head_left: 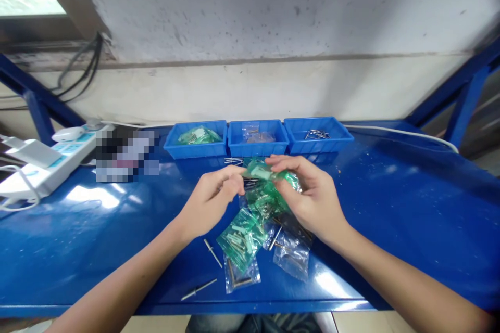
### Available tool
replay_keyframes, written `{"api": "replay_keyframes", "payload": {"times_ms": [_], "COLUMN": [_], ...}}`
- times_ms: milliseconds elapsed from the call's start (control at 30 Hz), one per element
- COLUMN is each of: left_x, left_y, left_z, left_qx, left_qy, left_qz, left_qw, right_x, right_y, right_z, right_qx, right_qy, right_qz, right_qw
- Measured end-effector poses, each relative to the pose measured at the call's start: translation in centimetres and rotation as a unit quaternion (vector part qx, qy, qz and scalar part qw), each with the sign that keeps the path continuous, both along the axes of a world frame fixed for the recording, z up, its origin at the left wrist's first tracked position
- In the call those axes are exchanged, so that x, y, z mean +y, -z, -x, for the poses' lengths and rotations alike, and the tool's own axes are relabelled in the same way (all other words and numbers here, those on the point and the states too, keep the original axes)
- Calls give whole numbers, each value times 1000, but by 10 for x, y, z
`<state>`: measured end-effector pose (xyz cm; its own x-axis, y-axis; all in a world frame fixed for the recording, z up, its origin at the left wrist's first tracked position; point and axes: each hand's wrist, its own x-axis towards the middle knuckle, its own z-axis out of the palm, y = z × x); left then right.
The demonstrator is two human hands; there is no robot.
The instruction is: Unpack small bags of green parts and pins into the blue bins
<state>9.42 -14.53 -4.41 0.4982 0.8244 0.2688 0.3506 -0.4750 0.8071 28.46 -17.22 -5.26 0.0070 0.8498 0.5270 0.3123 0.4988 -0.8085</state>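
Note:
My left hand [213,197] and my right hand [308,192] hold a small green plastic bag [260,170] between them, each pinching one side. Under and in front of my hands lies a pile of green bags [242,239] with pale and metal pieces inside. Clear bags with metal screws lie nearer the table's front edge, one at the middle [241,274] and another to the right [292,257]. Loose metal rivets are scattered about, such as one at the front left [198,289] and one beside the pile [213,253].
Three blue bins stand at the back: the left [195,152] holds green bags, the middle [258,151] clear bags, the right [330,146] loose rivets. A white power strip [50,171] with plugs and cables is at the far left. Blue frame posts flank the blue table [390,218].

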Motion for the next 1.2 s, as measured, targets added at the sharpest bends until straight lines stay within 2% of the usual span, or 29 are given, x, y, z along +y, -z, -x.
{"api": "replay_keyframes", "payload": {"times_ms": [100, 200, 267, 333, 400, 467, 567, 667, 767, 833, 900, 967, 1033, 1100, 1133, 1200], "left_x": [2, 2, 1, 0, -1, -2, -3, -4, -4, -2, 1, 3, 3, 1, 0, 3], "left_y": [0, 2, 4, 6, 7, 8, 7, 6, 8, 9, 10, 12, 13, 15, 15, 13], "left_z": [-2, -6, -6, -4, -2, 0, 0, -1, -5, -7, -9, -11, -14, -15, -14, -7], "left_qx": [-32, -43, -35, 3, 44, 75, 110, 104, 34, -20, -89, -151, -188, -184, -171, -94], "left_qy": [0, -33, -70, -84, -67, -48, -51, -35, -33, -51, -46, -21, -12, -32, -51, -110], "left_qz": [91, 84, 3, -114, -217, -280, -316, -296, -235, -153, -29, 89, 144, 128, 91, -62], "left_qw": [995, 995, 997, 990, 973, 956, 941, 949, 971, 987, 995, 984, 971, 974, 980, 988], "right_x": [-5, -7, -6, -5, -4, -4, -5, -6, -5, -4, -3, -4, -6, -8, -8, -7], "right_y": [4, 8, 7, 4, -1, -4, -4, -1, 3, 4, 4, 4, 4, 6, 7, 10], "right_z": [3, 6, 7, 7, 7, 7, 9, 12, 10, 5, 0, -3, -2, 2, 3, 5], "right_qx": [-123, -161, -160, -130, -64, 14, 101, 108, 43, -29, -103, -161, -199, -215, -217, -219], "right_qy": [2, 26, 54, 45, -14, -81, -128, -116, -34, 22, 37, 29, 34, 46, 52, 64], "right_qz": [-89, -73, -37, 21, 98, 151, 150, 137, 79, -4, -97, -163, -185, -170, -156, -130], "right_qw": [988, 984, 985, 990, 993, 985, 975, 978, 995, 999, 989, 973, 962, 961, 962, 965]}}
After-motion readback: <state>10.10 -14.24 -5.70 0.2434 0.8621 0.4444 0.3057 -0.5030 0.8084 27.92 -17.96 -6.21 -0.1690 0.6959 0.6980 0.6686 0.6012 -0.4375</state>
